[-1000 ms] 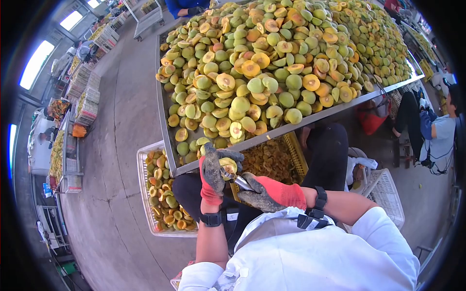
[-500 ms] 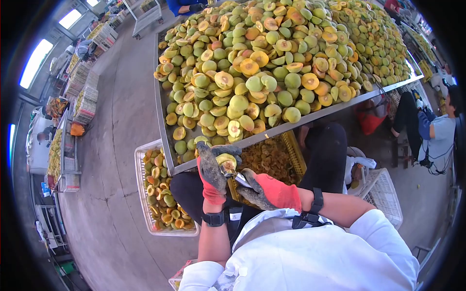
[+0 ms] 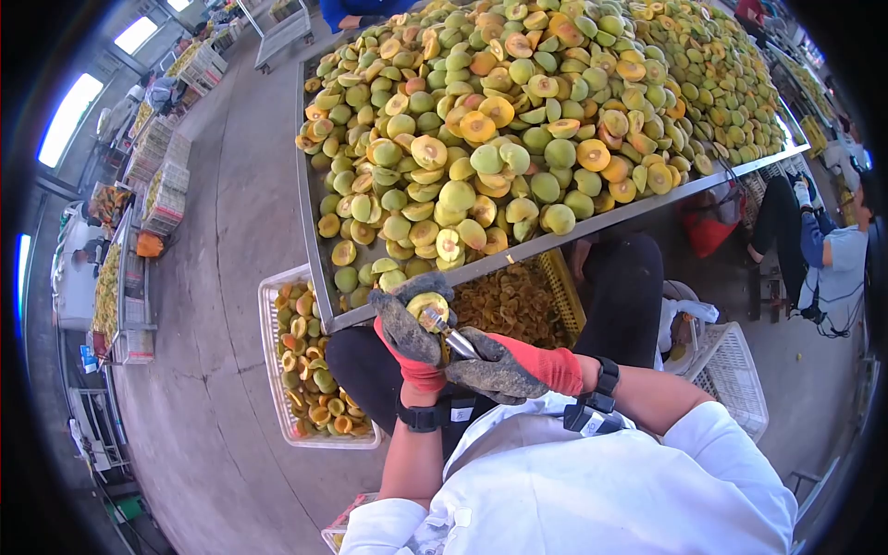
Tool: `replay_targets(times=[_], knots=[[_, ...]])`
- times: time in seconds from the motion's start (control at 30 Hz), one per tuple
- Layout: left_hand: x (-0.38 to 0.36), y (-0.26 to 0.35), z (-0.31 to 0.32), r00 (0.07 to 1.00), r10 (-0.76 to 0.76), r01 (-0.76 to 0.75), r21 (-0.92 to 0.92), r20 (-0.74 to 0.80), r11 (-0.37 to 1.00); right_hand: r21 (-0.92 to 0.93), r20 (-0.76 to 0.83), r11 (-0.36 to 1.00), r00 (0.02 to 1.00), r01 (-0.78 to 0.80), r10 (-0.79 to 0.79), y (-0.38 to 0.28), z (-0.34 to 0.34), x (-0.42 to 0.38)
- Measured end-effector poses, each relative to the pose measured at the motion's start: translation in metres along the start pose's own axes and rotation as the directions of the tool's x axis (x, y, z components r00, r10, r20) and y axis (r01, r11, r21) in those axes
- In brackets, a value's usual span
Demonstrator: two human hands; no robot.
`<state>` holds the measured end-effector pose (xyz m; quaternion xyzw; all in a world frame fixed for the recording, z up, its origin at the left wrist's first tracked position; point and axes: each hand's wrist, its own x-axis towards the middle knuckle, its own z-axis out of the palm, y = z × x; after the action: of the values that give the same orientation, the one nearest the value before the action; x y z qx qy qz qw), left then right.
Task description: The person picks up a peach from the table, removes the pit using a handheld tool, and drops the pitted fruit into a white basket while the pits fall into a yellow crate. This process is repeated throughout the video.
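Left hand (image 3: 408, 324), gloved, closed around a halved fruit (image 3: 422, 306). Right hand (image 3: 499, 367), gloved, clamped on a metal tool (image 3: 461, 345), tip at the fruit's cut face. Heaped tray (image 3: 541, 243) at one o'clock from the hands; yellow crate (image 3: 566, 294) at two; white crate (image 3: 266, 347) at nine. Wrist straps bear white labels (image 3: 462, 412); lettering too small to read. Brands: none legible.

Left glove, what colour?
Left glove: red toward the wrist, dark grey beyond; best in head view.
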<state>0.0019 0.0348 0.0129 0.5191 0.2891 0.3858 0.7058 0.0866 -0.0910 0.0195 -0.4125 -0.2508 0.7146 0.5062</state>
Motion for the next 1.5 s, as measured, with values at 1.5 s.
replay_targets(times=[1.5], knots=[[0.019, -0.025, -0.024, 0.985, -0.116, 0.122, -0.043, 0.128, 0.992, -0.928, -0.161, 0.367, 0.822, 0.063, -0.547, -0.001, -0.024, -0.01]])
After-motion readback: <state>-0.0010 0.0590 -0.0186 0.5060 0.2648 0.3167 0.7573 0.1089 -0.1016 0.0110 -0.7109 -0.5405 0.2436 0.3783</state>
